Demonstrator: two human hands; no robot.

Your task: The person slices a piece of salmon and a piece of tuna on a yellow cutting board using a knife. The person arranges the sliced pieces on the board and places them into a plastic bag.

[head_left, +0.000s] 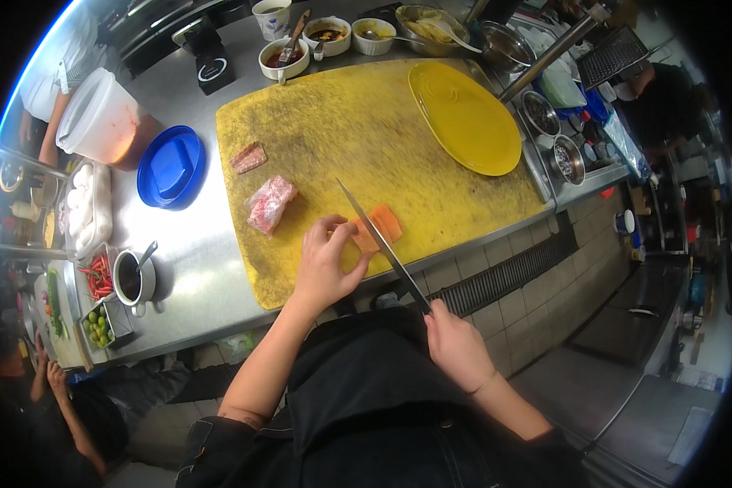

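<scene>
A block of orange fish, apparently salmon (389, 221), lies near the front edge of the yellow cutting board (329, 128); cut lines show at its right. My left hand (326, 262) holds the left end of the fish with curled fingers and thumb. In my right hand (457, 341) is the handle of a long kitchen knife (396, 263). Its blade crosses over the fish, just right of my left fingers, the tip pointing away from me. Further left on the board are a plastic-wrapped piece of pink meat or fish (271, 205) and a small pinkish strip (249, 158).
A yellow oval plate (473, 122) rests on the board's right side. Sauce cups, one with a brush (290, 52), line the back. Leftward are a blue lid (171, 166), a plastic tub (100, 116), eggs (80, 207), and a dark-filled cup (133, 277). Other people stand left and right.
</scene>
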